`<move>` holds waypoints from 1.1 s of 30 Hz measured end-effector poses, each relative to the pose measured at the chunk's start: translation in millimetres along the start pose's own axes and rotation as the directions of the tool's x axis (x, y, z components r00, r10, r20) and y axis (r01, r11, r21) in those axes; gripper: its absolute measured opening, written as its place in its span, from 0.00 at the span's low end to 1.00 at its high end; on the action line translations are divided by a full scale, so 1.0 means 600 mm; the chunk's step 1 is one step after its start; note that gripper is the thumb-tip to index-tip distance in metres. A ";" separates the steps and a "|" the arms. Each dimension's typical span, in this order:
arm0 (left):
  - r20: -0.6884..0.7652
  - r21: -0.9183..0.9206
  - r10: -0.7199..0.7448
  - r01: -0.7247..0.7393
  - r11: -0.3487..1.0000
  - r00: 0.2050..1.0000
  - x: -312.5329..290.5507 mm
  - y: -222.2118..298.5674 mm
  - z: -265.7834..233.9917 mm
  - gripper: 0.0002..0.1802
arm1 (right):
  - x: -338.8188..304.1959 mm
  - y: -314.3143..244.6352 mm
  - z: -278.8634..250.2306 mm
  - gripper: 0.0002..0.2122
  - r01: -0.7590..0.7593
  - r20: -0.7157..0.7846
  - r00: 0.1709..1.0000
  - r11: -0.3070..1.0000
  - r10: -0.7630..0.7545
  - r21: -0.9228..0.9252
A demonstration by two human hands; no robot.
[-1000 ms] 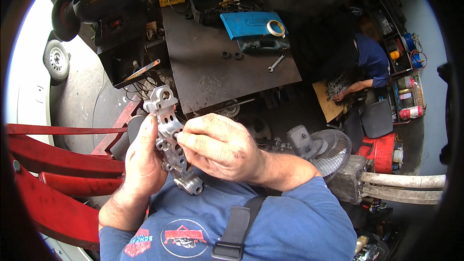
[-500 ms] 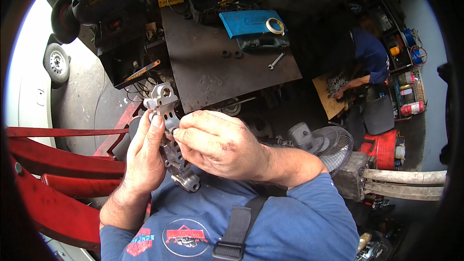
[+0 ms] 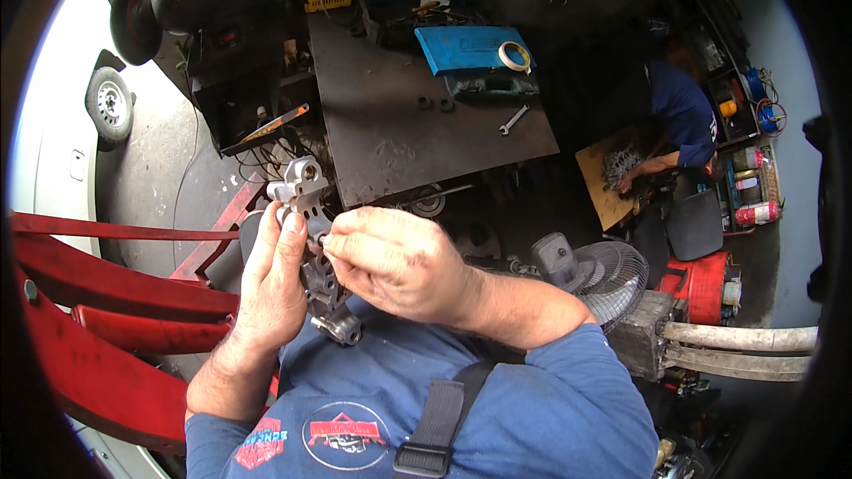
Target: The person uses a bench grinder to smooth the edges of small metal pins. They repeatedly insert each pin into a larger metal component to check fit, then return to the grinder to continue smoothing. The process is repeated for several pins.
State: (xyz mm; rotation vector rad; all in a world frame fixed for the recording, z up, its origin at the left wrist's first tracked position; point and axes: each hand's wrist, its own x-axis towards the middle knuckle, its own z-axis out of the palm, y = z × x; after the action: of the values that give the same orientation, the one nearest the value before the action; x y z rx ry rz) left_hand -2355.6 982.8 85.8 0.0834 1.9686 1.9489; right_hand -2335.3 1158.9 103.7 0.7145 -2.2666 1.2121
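A long silver cast-metal part (image 3: pixel 325 279), with round holes and a bored lug at each end, stands slanted in front of my chest. My left hand (image 3: pixel 277 270) is closed round its left side, thumb laid along the upper half. From the right, my right hand (image 3: pixel 390 257) reaches over it with thumb and fingers pinched at the part's middle. Whatever lies between those fingertips is hidden. Part of the metal piece's middle is covered by the right-hand fingers.
Beyond my hands is a dark metal table (image 3: pixel 390 151) with an open-end wrench (image 3: pixel 514 120), two dark rings, a blue case (image 3: pixel 470 50) and a tape roll (image 3: pixel 515 57). Red lift arms (image 3: pixel 124 288) lie left, a fan (image 3: pixel 608 279) right. A co-worker (image 3: pixel 679 111) bends over a board.
The surroundings have shifted slightly right in the view. Both hands keep nearly the same hold, with the right fingertips still at the metal part's middle.
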 end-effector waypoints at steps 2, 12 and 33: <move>-0.004 0.069 -0.007 0.007 0.998 1.000 -0.005 0.002 0.001 0.24 | -0.001 -0.001 0.000 0.08 0.037 -0.013 0.999 0.998 -0.038 -0.053; -0.063 -0.079 -0.129 0.124 0.989 0.990 -0.006 -0.007 -0.004 0.26 | -0.007 -0.013 0.002 0.08 -0.016 0.067 0.998 1.000 0.017 -0.013; 0.145 0.042 0.083 -0.090 0.995 0.986 -0.007 0.003 0.013 0.25 | -0.001 0.002 -0.048 0.05 -0.698 0.457 0.709 0.446 0.537 0.560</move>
State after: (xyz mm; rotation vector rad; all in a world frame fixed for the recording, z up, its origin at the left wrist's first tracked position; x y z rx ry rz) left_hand -2349.9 989.1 88.9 0.3176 1.9478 1.8911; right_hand -2331.0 1184.3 116.9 0.1855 -2.2643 2.5874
